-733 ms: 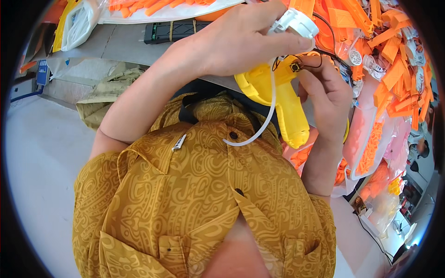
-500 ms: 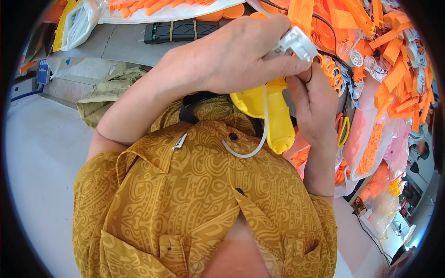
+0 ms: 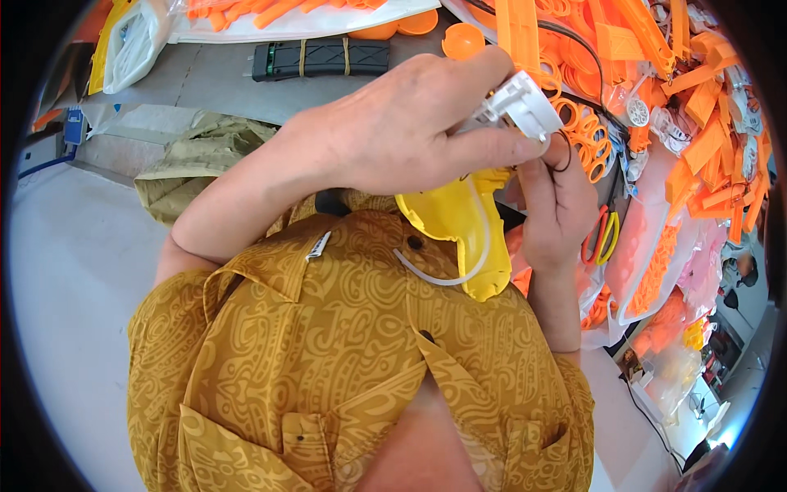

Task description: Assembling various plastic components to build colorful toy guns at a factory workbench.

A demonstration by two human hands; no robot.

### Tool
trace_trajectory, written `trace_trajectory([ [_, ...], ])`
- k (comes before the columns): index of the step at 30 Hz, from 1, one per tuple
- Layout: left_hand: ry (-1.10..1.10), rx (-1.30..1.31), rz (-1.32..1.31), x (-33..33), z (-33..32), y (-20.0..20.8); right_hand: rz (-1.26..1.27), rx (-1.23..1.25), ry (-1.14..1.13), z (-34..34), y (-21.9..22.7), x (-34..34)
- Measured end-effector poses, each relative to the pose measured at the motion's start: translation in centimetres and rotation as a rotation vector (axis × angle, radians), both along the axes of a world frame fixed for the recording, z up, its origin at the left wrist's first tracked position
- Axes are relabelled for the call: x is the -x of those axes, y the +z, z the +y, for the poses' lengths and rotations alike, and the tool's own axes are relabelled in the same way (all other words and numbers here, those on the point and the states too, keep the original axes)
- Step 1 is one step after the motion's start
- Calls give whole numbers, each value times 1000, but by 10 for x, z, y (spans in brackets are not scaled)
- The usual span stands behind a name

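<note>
My left hand (image 3: 426, 123) reaches across from the left, its thumb and fingers closed on a white round plastic part (image 3: 529, 107). Just below that part, my right hand (image 3: 559, 205) is closed, with a thin dark strand (image 3: 566, 156) curving at its fingertips. Whether this is a wire or a ring I cannot tell. A yellow plastic shell (image 3: 484, 266) hangs beneath my hands, in front of my shirt, its upper end hidden by my left hand. Along the shell runs a white flexible tube (image 3: 485, 230), its free end curling to the left.
On the grey table (image 3: 217, 70) lies a black ribbed block (image 3: 344, 60) with bands around it. Orange plastic parts (image 3: 623, 45) are heaped at the upper right. Scissors with red and yellow handles (image 3: 608, 236) lie by my right wrist, beside a bag of orange pieces (image 3: 652, 271).
The white part has come slightly down and right with my left hand. The yellow shell has swung lower and a little left. My right hand has shifted slightly downward.
</note>
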State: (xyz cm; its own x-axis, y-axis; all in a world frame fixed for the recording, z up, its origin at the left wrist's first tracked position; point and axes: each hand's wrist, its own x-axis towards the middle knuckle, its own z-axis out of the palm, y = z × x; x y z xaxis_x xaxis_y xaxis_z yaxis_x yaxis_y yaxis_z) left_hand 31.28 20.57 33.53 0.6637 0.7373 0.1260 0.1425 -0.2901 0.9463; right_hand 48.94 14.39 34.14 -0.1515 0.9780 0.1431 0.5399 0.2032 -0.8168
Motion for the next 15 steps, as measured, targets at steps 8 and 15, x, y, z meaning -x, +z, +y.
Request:
trace_trajectory([
  [8, 15, 37, 18, 3, 5, -4, 178, 153, -68, 1, 2, 5],
  [15, 65, 145, -17, -4, 5, -12, 139, 147, -82, 0, -3, 3],
])
